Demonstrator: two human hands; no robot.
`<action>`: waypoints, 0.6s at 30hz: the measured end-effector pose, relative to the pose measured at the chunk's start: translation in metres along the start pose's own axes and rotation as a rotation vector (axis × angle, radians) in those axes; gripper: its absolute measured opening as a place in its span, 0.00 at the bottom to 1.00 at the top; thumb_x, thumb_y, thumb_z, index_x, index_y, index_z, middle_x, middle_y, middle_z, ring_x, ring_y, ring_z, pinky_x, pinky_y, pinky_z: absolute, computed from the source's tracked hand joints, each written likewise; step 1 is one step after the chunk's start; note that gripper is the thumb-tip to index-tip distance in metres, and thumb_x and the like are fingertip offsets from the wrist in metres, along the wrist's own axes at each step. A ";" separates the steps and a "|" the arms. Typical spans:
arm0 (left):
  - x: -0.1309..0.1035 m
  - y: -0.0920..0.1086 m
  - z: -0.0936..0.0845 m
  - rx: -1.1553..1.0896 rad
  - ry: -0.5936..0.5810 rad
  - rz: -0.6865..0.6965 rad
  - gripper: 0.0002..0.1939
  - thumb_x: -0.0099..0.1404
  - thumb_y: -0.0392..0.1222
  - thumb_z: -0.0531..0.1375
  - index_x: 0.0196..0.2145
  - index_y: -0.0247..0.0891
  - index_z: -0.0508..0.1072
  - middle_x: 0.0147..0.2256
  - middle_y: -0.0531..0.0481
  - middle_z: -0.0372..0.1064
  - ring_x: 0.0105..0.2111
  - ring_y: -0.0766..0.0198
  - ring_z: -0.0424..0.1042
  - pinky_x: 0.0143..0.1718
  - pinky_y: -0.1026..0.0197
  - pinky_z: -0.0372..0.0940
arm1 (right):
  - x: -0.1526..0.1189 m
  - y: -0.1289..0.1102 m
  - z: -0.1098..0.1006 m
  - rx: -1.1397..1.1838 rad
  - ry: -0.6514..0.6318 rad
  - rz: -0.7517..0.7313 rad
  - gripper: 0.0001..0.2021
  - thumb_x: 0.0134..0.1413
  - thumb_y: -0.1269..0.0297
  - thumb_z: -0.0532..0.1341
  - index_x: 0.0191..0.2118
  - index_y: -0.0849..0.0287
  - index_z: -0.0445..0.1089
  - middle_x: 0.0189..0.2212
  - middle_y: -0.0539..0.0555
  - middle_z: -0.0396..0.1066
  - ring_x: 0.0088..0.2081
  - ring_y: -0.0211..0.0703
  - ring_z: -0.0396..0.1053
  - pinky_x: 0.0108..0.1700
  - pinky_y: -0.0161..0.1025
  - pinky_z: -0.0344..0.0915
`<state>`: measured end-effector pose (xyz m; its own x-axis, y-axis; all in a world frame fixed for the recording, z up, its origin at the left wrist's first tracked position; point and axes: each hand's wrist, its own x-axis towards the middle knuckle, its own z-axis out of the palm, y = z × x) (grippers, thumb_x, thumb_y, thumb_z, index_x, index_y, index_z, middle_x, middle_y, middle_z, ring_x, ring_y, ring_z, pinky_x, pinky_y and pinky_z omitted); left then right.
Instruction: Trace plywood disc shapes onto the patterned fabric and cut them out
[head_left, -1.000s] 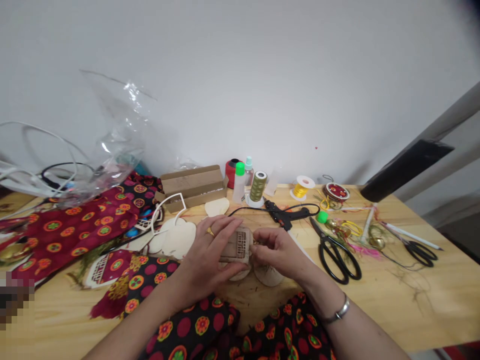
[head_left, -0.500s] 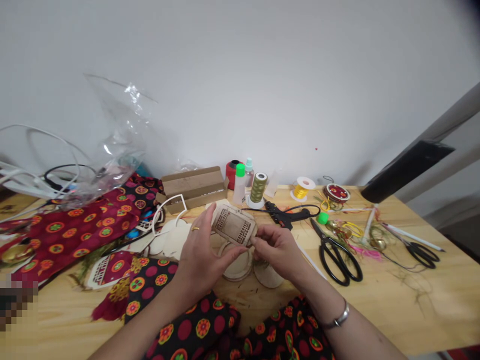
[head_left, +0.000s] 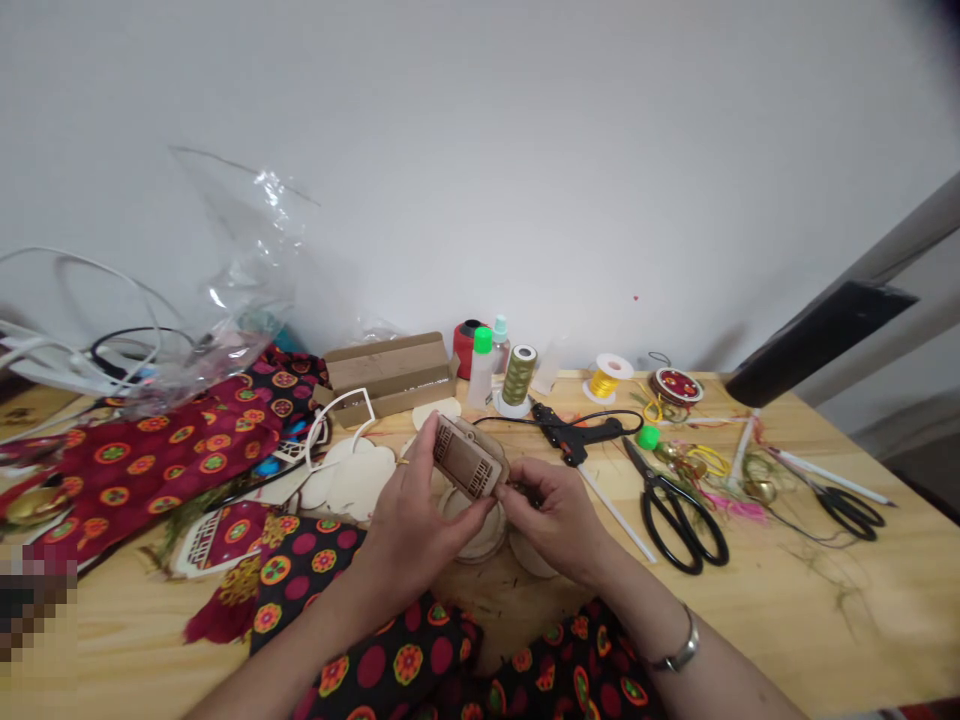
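Note:
A small wooden plaque with cut-out lattice patterns [head_left: 463,458] is held tilted between both hands, above the middle of the table. My left hand [head_left: 420,510] grips its left side, thumb along the lower edge and fingers behind. At its lower right corner, my right hand [head_left: 551,510] pinches it between thumb and fingertips. Part of a second wooden layer shows behind the plaque. Beneath the hands lie a round wooden ring [head_left: 478,535] and a pale wooden disc [head_left: 534,556], both partly covered. Pale scalloped wooden pieces [head_left: 360,475] lie left of my left hand.
Black-handled scissors [head_left: 679,515], a black glue gun [head_left: 574,432] and a white stick [head_left: 619,515] lie to the right. Thread spools [head_left: 519,375], a green-capped bottle [head_left: 481,365] and a cardboard box [head_left: 390,375] stand behind. Patterned fabric [head_left: 187,430] spreads leftward.
The plaque has turned to a steeper tilt, showing more of its edge and the layer behind. My left fingers have shifted along its side; my right hand keeps its pinch.

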<state>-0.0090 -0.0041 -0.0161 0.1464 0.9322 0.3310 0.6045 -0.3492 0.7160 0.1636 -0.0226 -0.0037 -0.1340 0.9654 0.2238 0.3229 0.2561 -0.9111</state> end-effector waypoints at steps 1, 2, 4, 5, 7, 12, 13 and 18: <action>0.000 0.001 -0.001 -0.024 -0.004 -0.005 0.48 0.53 0.50 0.65 0.65 0.39 0.46 0.58 0.36 0.63 0.54 0.45 0.67 0.53 0.46 0.63 | 0.000 0.000 0.000 0.010 -0.005 -0.002 0.08 0.51 0.69 0.55 0.27 0.61 0.71 0.21 0.47 0.66 0.24 0.36 0.60 0.28 0.32 0.57; 0.000 0.001 -0.001 -0.050 -0.008 -0.009 0.48 0.53 0.49 0.66 0.65 0.40 0.46 0.58 0.37 0.63 0.54 0.45 0.68 0.53 0.46 0.63 | 0.000 0.000 0.000 0.025 -0.010 0.000 0.08 0.52 0.69 0.55 0.28 0.61 0.71 0.22 0.48 0.68 0.26 0.36 0.62 0.29 0.32 0.58; 0.000 0.001 -0.001 -0.103 -0.012 -0.013 0.48 0.53 0.48 0.66 0.65 0.41 0.47 0.59 0.37 0.62 0.54 0.46 0.67 0.54 0.46 0.63 | 0.000 0.000 0.000 0.059 -0.010 0.019 0.08 0.52 0.68 0.56 0.30 0.61 0.72 0.24 0.49 0.70 0.28 0.38 0.64 0.32 0.33 0.60; 0.000 0.001 -0.001 -0.130 -0.007 -0.012 0.48 0.53 0.47 0.66 0.65 0.41 0.47 0.59 0.37 0.61 0.55 0.46 0.67 0.55 0.45 0.62 | 0.001 0.001 0.000 0.075 0.002 0.039 0.08 0.51 0.68 0.56 0.30 0.61 0.73 0.24 0.49 0.70 0.28 0.38 0.64 0.32 0.34 0.60; -0.001 0.002 0.000 -0.184 0.019 -0.002 0.48 0.53 0.45 0.66 0.65 0.41 0.46 0.60 0.37 0.58 0.57 0.46 0.64 0.55 0.45 0.62 | 0.003 0.003 -0.001 0.102 0.043 0.083 0.07 0.49 0.67 0.57 0.28 0.60 0.72 0.23 0.49 0.69 0.27 0.37 0.63 0.30 0.33 0.59; -0.004 0.004 -0.001 -0.395 0.055 0.015 0.48 0.54 0.40 0.66 0.65 0.43 0.44 0.63 0.37 0.52 0.61 0.47 0.57 0.59 0.45 0.58 | 0.008 0.012 -0.006 0.183 0.097 0.156 0.08 0.49 0.63 0.58 0.25 0.60 0.68 0.19 0.48 0.65 0.20 0.33 0.57 0.23 0.31 0.55; -0.003 0.005 -0.002 -0.479 0.047 0.001 0.47 0.54 0.40 0.66 0.65 0.43 0.45 0.63 0.37 0.52 0.62 0.48 0.56 0.59 0.46 0.57 | 0.009 0.013 -0.007 0.205 0.098 0.170 0.09 0.49 0.61 0.58 0.25 0.60 0.68 0.19 0.48 0.65 0.19 0.33 0.57 0.22 0.31 0.56; 0.010 0.006 -0.014 -1.065 0.019 -0.161 0.34 0.54 0.42 0.66 0.57 0.46 0.61 0.58 0.44 0.63 0.57 0.50 0.63 0.58 0.45 0.59 | 0.011 0.009 -0.016 0.301 0.128 0.202 0.11 0.50 0.58 0.60 0.28 0.61 0.68 0.23 0.51 0.70 0.19 0.32 0.60 0.21 0.31 0.58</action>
<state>-0.0154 0.0016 0.0002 0.1087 0.9762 0.1875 -0.3779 -0.1339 0.9161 0.1803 -0.0089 -0.0035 0.0284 0.9982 0.0535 0.0386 0.0524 -0.9979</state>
